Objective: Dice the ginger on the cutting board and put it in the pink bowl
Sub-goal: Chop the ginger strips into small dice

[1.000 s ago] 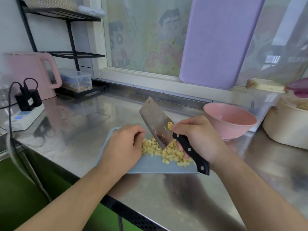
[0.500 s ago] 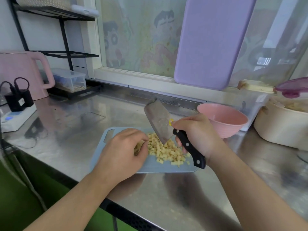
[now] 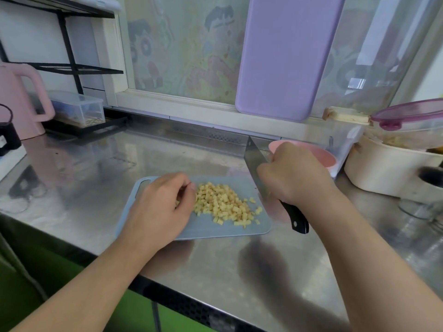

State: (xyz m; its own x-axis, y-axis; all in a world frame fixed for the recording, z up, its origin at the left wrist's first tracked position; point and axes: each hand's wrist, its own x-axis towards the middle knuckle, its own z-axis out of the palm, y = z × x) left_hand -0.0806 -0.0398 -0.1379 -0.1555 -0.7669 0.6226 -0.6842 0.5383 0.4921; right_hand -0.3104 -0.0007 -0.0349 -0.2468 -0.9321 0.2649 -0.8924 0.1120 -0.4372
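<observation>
Two hands are at work, and both are yours. Your right hand (image 3: 293, 174) has its fingers curled tight around the black handle of the knife (image 3: 259, 173). The blade points up and away from you, and it stands at the right edge of the cutting board (image 3: 203, 230). The end of the handle sticks out below your fist, over the metal counter (image 3: 167, 159).

Your left hand (image 3: 163, 207) rests on the left part of the board. Its fingers are bent and bunched at the left side of the ginger (image 3: 225, 204), and the thumb tip touches the first little cubes. You cannot tell if any cube is pinched between them.

Many small yellow cubes of ginger lie in a heap in the middle of the blue board. A few cubes lie apart at the right of the heap.

Far right of the board, the pink bowl (image 3: 322, 156) sits on the counter, partly hidden behind your right hand.

Far back, a purple board (image 3: 287, 56) leans on the window. At the far left stands a pink kettle (image 3: 16, 101), with a clear box (image 3: 76, 107) beside it. At the right is a cream pot (image 3: 388, 168).
</observation>
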